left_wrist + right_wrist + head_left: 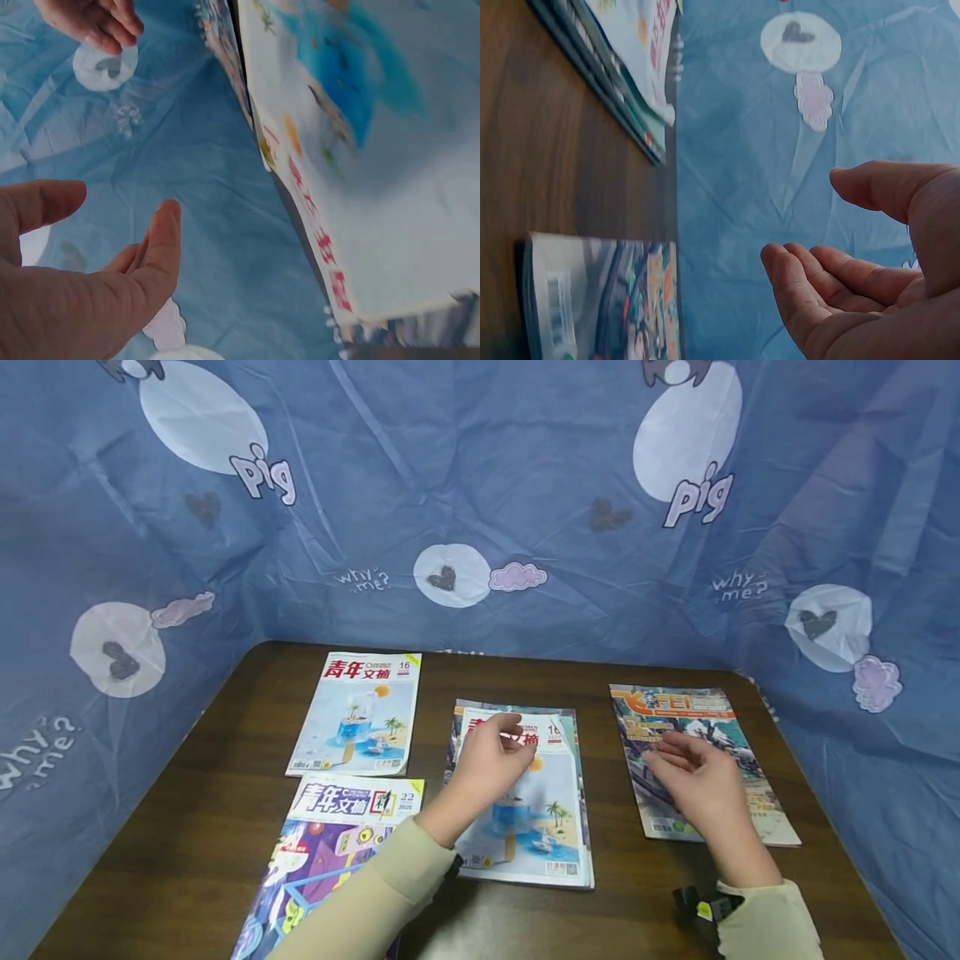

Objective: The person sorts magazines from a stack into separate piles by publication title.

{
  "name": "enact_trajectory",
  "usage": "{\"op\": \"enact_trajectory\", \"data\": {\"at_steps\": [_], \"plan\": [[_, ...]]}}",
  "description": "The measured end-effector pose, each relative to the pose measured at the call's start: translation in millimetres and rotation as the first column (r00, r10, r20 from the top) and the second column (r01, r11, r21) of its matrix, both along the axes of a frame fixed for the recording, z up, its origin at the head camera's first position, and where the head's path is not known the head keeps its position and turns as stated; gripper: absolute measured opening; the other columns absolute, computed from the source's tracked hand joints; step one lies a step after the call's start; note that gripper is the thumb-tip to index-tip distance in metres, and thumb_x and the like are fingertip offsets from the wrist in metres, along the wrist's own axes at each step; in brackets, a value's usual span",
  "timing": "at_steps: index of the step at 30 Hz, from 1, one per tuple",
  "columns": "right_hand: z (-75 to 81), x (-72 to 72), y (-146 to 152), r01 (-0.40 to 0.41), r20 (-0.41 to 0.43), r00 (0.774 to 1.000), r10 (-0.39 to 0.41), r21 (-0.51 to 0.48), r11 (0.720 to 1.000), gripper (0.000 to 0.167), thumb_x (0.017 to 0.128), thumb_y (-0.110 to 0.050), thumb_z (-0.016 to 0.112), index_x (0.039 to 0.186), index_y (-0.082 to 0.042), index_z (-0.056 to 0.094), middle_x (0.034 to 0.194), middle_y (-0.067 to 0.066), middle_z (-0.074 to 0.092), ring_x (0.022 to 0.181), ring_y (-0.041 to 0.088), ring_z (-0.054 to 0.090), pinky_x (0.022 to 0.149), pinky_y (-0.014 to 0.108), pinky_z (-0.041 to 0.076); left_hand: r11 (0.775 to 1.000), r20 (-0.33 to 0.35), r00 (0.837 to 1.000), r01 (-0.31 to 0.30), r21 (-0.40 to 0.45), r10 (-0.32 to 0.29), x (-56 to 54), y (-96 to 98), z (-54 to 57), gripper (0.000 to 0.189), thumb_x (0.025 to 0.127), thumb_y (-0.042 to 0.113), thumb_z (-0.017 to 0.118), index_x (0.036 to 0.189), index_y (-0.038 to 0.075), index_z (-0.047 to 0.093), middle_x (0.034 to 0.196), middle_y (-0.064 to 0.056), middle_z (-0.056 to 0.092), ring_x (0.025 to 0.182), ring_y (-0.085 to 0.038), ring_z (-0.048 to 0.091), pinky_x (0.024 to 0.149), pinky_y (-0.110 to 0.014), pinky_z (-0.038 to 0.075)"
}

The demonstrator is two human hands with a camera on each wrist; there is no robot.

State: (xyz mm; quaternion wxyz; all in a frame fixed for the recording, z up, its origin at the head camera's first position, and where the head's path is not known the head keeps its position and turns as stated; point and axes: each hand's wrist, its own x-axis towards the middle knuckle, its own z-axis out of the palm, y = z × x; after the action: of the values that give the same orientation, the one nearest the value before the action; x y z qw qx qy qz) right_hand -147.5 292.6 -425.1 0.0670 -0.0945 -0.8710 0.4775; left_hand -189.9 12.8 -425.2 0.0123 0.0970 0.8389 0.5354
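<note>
My left hand (495, 756) hovers over the middle stack of magazines (558, 793), thumb and fingers apart with nothing between them. On top of that stack lies a pale magazine with a red title and a blue ice-lolly picture; another colourful cover peeks out behind its upper edge. In the right wrist view the stack (630, 67) shows several layers and a lifted corner. To the right, my right hand (701, 777) hangs above a magazine with an orange title (750, 793), its fingers loosely bent and holding nothing. Part of that cover is hidden by the hand.
At the back left lies another pale magazine (352, 718) with the same ice-lolly cover. In front of it is a purple magazine (322, 868), partly covered by my left sleeve. A blue printed cloth (450, 485) walls in the dark wooden table (180, 843) at the back and sides.
</note>
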Motion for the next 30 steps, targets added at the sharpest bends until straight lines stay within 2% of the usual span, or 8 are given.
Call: {"op": "enact_trajectory", "data": {"at_steps": [1, 3, 13, 23, 30], "plan": [[0.5, 0.6, -3.2, -0.010, -0.006, 1.000, 0.010, 0.001, 1.000, 0.068, 0.094, -0.042, 0.073, 0.140, 0.004, 0.056, 0.131, 0.023, 0.062, 0.115, 0.031, 0.063, 0.072, 0.020, 0.054, 1.000, -0.003, 1.000, -0.012, -0.004, 0.012, 1.1, -4.2, -0.4, 0.047, 0.092, 0.011, 0.072, 0.135, -0.002, 0.060, 0.117, -0.012, 0.067, 0.093, -0.018, 0.066, 0.077, -0.036, 0.056], [0.9, 1.1, -9.3, -0.026, -0.018, 0.999, 0.026, -0.004, 1.000, 0.065, 0.094, -0.039, 0.074, 0.139, 0.005, 0.057, 0.129, 0.023, 0.063, 0.117, 0.033, 0.062, 0.080, 0.015, 0.051, 0.999, -0.017, 0.999, -0.035, -0.004, 0.035, 2.3, -12.7, -1.7, 0.045, 0.091, 0.009, 0.073, 0.133, -0.003, 0.061, 0.116, -0.013, 0.067, 0.092, -0.020, 0.066, 0.077, -0.037, 0.056], [-3.5, 6.6, -33.2, -0.067, 0.008, 0.998, 0.067, -0.013, 0.998, 0.060, 0.093, -0.036, 0.076, 0.137, 0.002, 0.059, 0.127, 0.021, 0.064, 0.115, 0.031, 0.064, 0.084, 0.024, 0.055, 0.989, -0.016, 0.989, -0.147, -0.020, 0.146, 11.0, -47.3, -13.4, 0.043, 0.087, 0.007, 0.075, 0.127, -0.005, 0.064, 0.112, -0.013, 0.069, 0.087, -0.021, 0.066, 0.074, -0.037, 0.055], [-8.9, 5.2, -43.5, -0.059, 0.040, 0.997, 0.058, 0.021, 0.998, 0.057, 0.091, -0.036, 0.078, 0.135, -0.002, 0.063, 0.125, 0.014, 0.068, 0.111, 0.026, 0.067, 0.083, 0.027, 0.056, 0.986, 0.028, 0.986, -0.161, -0.052, 0.162, 15.7, -64.3, -20.8, 0.043, 0.086, 0.004, 0.074, 0.125, -0.009, 0.063, 0.108, -0.020, 0.067, 0.082, -0.019, 0.062, 0.072, -0.036, 0.055], [-14.8, 3.9, -51.1, -0.080, 0.053, 0.995, 0.079, 0.015, 0.997, 0.056, 0.092, -0.031, 0.078, 0.135, 0.002, 0.062, 0.125, 0.018, 0.067, 0.112, 0.030, 0.066, 0.085, 0.033, 0.057, 0.984, 0.051, 0.986, -0.152, -0.088, 0.157, 14.6, -67.0, -24.7, 0.048, 0.085, 0.006, 0.076, 0.127, -0.011, 0.061, 0.110, -0.022, 0.067, 0.084, -0.022, 0.063, 0.073, -0.038, 0.055]]}}
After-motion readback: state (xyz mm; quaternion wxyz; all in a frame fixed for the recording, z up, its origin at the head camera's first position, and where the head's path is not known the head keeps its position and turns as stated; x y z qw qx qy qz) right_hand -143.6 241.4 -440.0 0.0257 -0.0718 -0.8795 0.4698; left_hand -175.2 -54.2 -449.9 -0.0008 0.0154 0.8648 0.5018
